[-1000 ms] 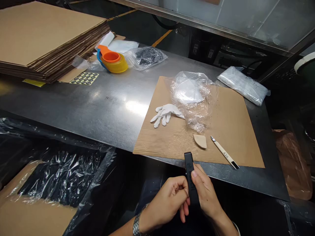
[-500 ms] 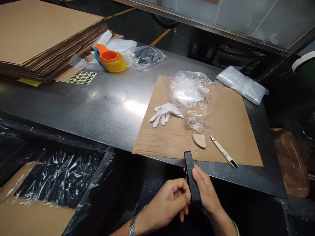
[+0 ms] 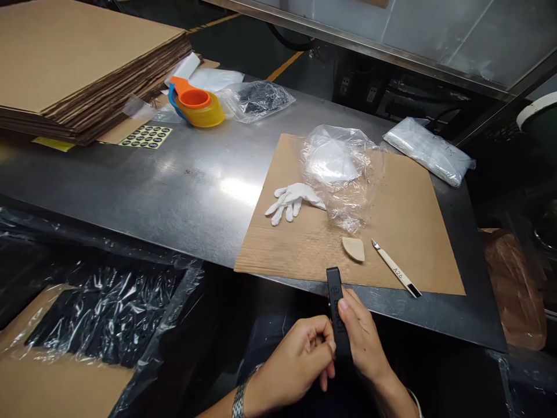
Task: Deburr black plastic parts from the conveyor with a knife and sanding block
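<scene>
A narrow black plastic part (image 3: 336, 302) stands almost upright in front of the table's near edge. My right hand (image 3: 364, 342) grips it from the right, thumb lying along its face. My left hand (image 3: 300, 360), with a metal watch on the wrist, pinches its lower left side with curled fingers. Just beyond, on a brown cardboard sheet (image 3: 409, 232), lie a tan wedge-shaped piece (image 3: 354, 248), a white craft knife (image 3: 395, 269), a white glove (image 3: 292, 200) and a crumpled clear plastic bag (image 3: 342, 171).
The steel table (image 3: 174, 180) carries a stack of cardboard sheets (image 3: 73, 64) at far left, an orange-and-yellow tape dispenser (image 3: 195, 107), a sticker sheet (image 3: 147, 137) and two bagged items (image 3: 256, 98) (image 3: 429, 150). A carton lined with black plastic (image 3: 100, 313) sits lower left.
My hands have barely shifted; the black part tilts a little differently and my right thumb has slid slightly along it.
</scene>
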`<state>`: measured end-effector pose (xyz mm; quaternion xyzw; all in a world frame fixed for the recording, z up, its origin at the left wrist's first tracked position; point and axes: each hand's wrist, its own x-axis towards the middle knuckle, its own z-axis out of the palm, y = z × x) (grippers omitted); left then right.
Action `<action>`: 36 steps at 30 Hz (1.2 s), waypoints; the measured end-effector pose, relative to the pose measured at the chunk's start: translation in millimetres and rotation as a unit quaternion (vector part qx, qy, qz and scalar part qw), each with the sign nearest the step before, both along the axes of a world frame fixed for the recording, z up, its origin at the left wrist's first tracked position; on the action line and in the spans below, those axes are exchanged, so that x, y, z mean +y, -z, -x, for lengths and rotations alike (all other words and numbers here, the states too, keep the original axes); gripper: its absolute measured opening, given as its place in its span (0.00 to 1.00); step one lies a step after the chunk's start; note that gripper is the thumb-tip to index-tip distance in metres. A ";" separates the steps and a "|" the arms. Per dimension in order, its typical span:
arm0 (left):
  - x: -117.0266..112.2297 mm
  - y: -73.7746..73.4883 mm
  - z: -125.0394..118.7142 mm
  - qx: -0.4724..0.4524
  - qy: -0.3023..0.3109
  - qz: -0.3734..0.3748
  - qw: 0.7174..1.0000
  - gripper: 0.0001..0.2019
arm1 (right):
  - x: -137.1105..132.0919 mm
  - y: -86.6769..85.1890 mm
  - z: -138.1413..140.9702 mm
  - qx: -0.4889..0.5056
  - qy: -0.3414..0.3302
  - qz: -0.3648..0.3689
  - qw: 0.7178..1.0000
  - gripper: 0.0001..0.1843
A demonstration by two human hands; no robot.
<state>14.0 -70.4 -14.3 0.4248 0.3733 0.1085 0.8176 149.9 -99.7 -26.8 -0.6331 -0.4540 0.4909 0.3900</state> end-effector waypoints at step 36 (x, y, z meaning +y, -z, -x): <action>-19.0 14.6 4.7 -0.080 -0.119 -0.538 0.830 0.25 | -0.7 -7.9 9.9 0.266 0.140 0.062 0.952 0.19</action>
